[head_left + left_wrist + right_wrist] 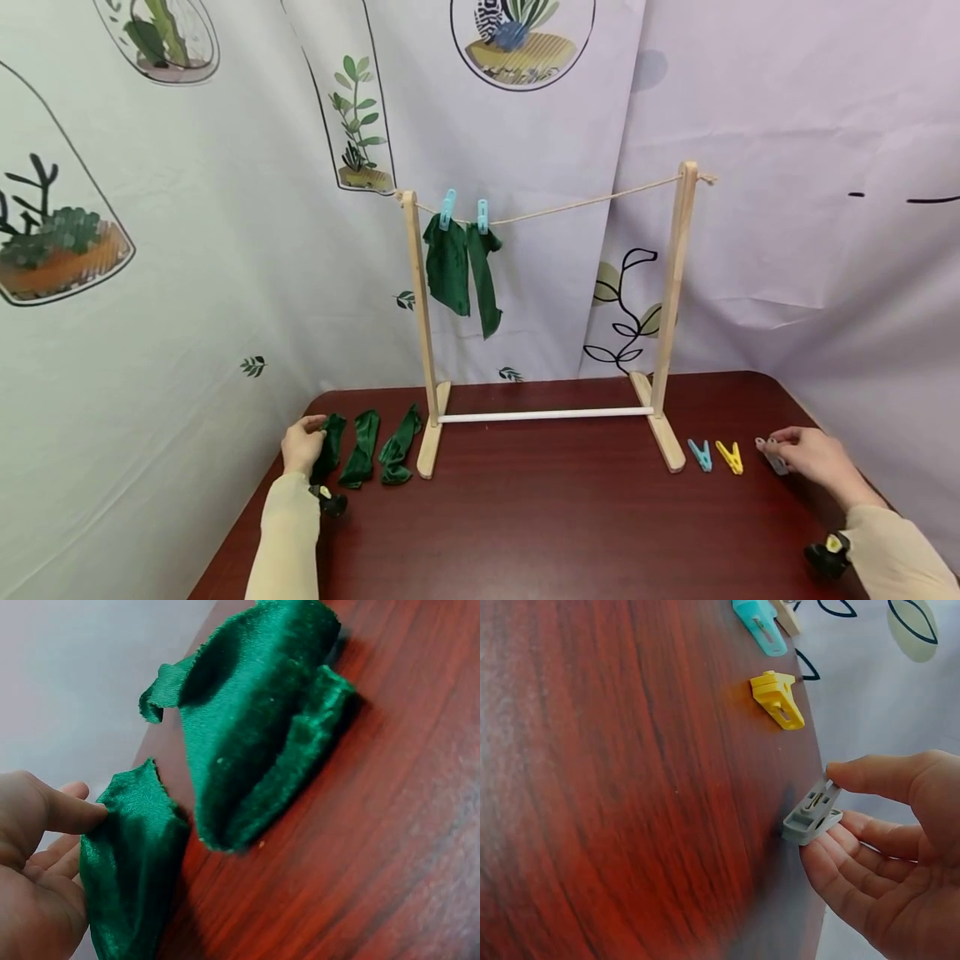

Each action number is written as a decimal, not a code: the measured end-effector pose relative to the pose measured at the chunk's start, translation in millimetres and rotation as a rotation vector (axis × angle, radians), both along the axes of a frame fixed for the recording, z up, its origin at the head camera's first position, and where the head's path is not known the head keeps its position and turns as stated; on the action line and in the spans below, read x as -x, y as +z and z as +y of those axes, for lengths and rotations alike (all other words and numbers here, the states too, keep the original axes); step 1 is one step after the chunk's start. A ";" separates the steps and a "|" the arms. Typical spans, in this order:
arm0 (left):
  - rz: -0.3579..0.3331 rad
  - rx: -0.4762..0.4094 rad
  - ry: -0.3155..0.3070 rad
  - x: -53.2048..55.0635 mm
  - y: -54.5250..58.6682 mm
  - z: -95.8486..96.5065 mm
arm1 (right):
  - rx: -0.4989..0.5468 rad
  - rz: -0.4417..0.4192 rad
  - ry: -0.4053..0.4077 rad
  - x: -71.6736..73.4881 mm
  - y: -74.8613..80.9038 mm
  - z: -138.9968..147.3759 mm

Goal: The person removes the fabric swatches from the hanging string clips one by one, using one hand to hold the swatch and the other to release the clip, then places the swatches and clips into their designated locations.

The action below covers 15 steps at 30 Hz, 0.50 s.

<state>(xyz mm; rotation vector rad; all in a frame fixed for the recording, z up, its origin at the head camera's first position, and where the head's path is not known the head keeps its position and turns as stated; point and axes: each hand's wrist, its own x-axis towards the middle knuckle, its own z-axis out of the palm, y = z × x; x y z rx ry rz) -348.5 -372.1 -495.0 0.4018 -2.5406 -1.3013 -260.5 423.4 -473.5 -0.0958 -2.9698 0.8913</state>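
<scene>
We see a velvety nap with a soft sheen on the green cloths [127, 885]. The grey peg [807, 819], yellow peg [778, 697] and blue peg [761, 626] look like smooth plastic. The stand [672, 292] seems matt, pale wood, the cord [577, 205] rough fibre, our bench [540, 508] glossy, grained wood, the backdrop [547, 283] creased cloth.

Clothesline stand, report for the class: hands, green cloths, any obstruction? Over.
Left hand pinching leftmost green cloth. Right hand gripping gray clothespin. Two green cloths pegged on the line. Nothing visible blocking either hand.
</scene>
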 end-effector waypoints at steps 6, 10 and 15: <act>0.011 0.046 0.019 0.8 -7.9 -0.3 | 0.025 -0.016 0.004 2.5 -7.0 -1.5; 0.000 0.076 0.009 1.2 -10.1 -1.8 | 0.050 -0.042 0.002 3.2 -9.2 -3.3; -0.030 0.129 -0.067 3.5 -6.5 -3.4 | 0.057 -0.044 -0.002 3.4 -9.4 -5.2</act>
